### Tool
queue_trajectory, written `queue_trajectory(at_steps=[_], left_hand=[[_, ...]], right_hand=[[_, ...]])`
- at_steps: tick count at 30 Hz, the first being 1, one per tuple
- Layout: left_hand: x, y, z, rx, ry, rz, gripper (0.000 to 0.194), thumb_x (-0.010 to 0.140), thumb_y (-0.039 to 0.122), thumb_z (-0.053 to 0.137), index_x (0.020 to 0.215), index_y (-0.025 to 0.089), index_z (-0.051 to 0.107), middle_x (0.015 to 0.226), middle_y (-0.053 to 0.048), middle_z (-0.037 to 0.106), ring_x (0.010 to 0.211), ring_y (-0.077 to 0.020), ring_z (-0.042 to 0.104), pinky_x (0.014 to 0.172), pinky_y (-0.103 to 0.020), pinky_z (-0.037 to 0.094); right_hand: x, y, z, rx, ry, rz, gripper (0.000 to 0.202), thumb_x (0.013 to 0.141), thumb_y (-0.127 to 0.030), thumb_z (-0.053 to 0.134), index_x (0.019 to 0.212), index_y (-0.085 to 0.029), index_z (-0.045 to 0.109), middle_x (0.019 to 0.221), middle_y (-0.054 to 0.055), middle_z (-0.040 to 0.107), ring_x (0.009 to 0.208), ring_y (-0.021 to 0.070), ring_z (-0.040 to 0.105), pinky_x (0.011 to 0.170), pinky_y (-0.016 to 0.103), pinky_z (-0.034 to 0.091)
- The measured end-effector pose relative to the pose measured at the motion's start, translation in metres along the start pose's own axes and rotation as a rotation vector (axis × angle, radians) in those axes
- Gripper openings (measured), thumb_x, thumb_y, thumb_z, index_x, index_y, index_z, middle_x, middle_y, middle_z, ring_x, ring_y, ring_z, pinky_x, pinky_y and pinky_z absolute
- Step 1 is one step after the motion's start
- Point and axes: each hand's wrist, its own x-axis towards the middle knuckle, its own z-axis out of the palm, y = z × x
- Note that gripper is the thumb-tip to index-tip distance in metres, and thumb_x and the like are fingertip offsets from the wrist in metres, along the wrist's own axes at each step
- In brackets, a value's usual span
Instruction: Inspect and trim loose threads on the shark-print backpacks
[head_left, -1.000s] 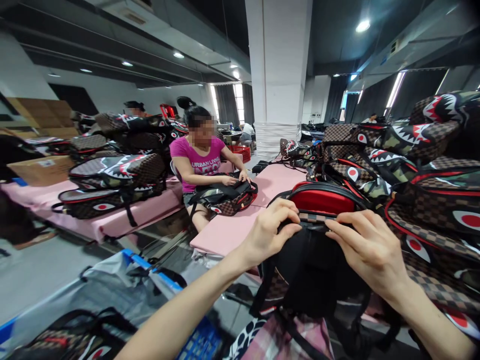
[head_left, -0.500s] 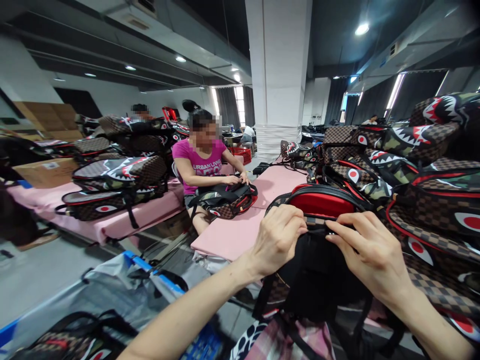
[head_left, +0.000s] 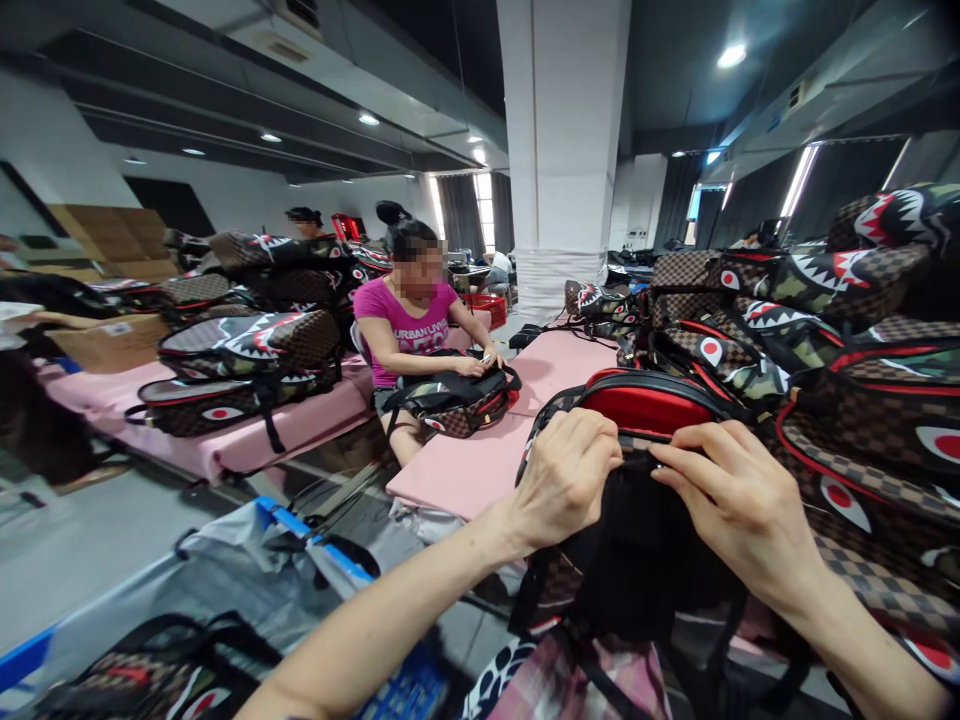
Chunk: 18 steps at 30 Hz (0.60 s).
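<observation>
A black backpack (head_left: 630, 570) stands upright in front of me, its black back side toward me and its top opening showing a red lining (head_left: 651, 410). My left hand (head_left: 574, 480) is closed in a pinch on the backpack's edge just below the opening. Across a short gap, my right hand (head_left: 739, 510) pinches the same edge with thumb and forefinger. A tiny shiny piece shows at the right fingertips, too small to name. Black fabric runs between the two hands. What lies under the left fingers is hidden.
Checkered backpacks with shark-mouth prints (head_left: 832, 280) are piled at right. Beyond my left hand stretches a pink tabletop (head_left: 465, 465), where a co-worker (head_left: 409, 310) handles another backpack (head_left: 457, 400). A blue-rimmed grey bin (head_left: 225, 560) at lower left holds more bags.
My view has turned slightly left. Both hands keep their pinch at the backpack's edge, and less of the checkered strip shows between them. The co-worker's hands have shifted a little.
</observation>
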Motion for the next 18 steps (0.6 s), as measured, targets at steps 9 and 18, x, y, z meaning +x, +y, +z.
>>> queue_trajectory(at_steps=[9, 18], left_hand=[[-0.037, -0.003, -0.041, -0.527, 0.045, -0.387, 0.049, 0.093, 0.041, 0.031, 0.058, 0.015, 0.053, 0.065, -0.006, 0.057, 0.069, -0.0157, 0.055, 0.066, -0.029, 0.044], [-0.056, 0.01, -0.027, -0.922, -0.221, -1.085, 0.045, 0.079, 0.058, 0.049, 0.071, 0.014, 0.054, 0.06, 0.002, 0.051, 0.055, -0.0093, 0.047, 0.049, -0.019, 0.035]], right_hand=[[-0.004, 0.012, 0.002, 0.044, 0.042, 0.009, 0.013, 0.082, -0.016, 0.058, 0.093, -0.018, 0.064, 0.086, 0.006, 0.063, 0.08, 0.0174, 0.055, 0.072, 0.03, 0.046], [-0.042, 0.025, -0.011, 0.283, 0.25, 0.281, 0.026, 0.078, -0.029, 0.064, 0.102, -0.023, 0.06, 0.087, 0.003, 0.059, 0.075, 0.018, 0.058, 0.065, 0.03, 0.045]])
